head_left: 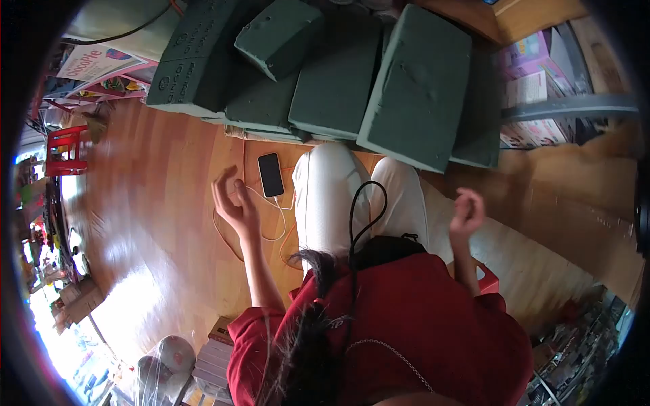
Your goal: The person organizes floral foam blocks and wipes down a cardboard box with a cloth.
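Observation:
My left hand [235, 206] is raised over the floor on the left, its fingers loosely bent and apart, with nothing in it. The closest thing to it is a phone [271, 175], which lies dark-screened on the floor with a white cable plugged in. On the other side of my knees, my right hand [468, 212] hangs in the air with half-curled fingers and holds nothing. Beyond my knees several dark green floral foam blocks are piled up. A large foam block [421, 88] tilts at the right, and a smaller foam piece [279, 35] rests on top.
Orange and white cables run over the wooden floor [169, 176] beside the phone. A red plastic stool [66, 150] stands at far left. Pink boxes [528, 88] and a grey bar [572, 108] are at the right. A black cord loop [369, 203] hangs over my lap.

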A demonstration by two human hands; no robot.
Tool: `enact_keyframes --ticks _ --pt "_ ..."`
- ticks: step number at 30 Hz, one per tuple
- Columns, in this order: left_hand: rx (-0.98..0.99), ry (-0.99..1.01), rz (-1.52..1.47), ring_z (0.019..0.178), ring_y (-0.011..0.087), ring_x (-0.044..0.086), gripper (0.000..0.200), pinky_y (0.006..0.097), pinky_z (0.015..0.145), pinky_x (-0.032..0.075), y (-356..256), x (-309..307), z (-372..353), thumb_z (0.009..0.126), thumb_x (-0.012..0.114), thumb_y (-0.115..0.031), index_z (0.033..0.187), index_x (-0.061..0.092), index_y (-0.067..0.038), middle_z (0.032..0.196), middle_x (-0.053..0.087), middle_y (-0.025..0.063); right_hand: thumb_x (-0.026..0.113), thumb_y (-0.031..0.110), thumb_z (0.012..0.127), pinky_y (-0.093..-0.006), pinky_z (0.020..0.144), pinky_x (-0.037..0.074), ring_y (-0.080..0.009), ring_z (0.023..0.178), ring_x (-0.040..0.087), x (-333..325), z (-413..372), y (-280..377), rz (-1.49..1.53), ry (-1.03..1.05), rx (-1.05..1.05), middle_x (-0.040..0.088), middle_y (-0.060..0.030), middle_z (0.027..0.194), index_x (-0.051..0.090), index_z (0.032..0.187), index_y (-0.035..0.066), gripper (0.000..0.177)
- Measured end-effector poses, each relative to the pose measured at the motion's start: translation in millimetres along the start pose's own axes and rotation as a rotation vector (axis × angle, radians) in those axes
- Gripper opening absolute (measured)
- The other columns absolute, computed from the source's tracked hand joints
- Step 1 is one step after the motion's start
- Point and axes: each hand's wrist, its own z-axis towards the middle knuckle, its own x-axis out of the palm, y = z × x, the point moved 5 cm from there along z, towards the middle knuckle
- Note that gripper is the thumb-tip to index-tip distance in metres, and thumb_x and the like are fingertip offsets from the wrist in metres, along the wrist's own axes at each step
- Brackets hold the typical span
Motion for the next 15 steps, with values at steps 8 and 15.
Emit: enact_keyframes --ticks 8,15 --pt "-0.019 0.459 -0.694 0.110 0.0231 0.050 0.046 0.0290 0.097 0.033 -144.2 106.2 41.0 0.096 0.037 -0.032 0.120 0.050 0.005 0.116 0.055 0.0160 0.048 0.030 0.092 -0.0312 0.100 0.033 -0.0182 0.117 0.044 39.1 114.4 48.8 0.505 0.044 0.348 0.048 -0.0137 0.127 0.045 0.128 -0.001 0.047" --pt "-0.276 0.634 -0.564 0.107 0.0219 0.055 0.061 0.0280 0.090 0.038 -164.8 139.1 24.5 0.092 0.043 -0.044 0.124 0.044 0.008 0.111 0.059 0.0214 0.046 0.037 0.092 -0.0316 0.106 0.024 -0.0192 0.126 0.036 77.1 127.5 16.4 0.652 0.220 0.561 0.041 -0.0113 0.136 0.041 0.130 -0.002 0.054"
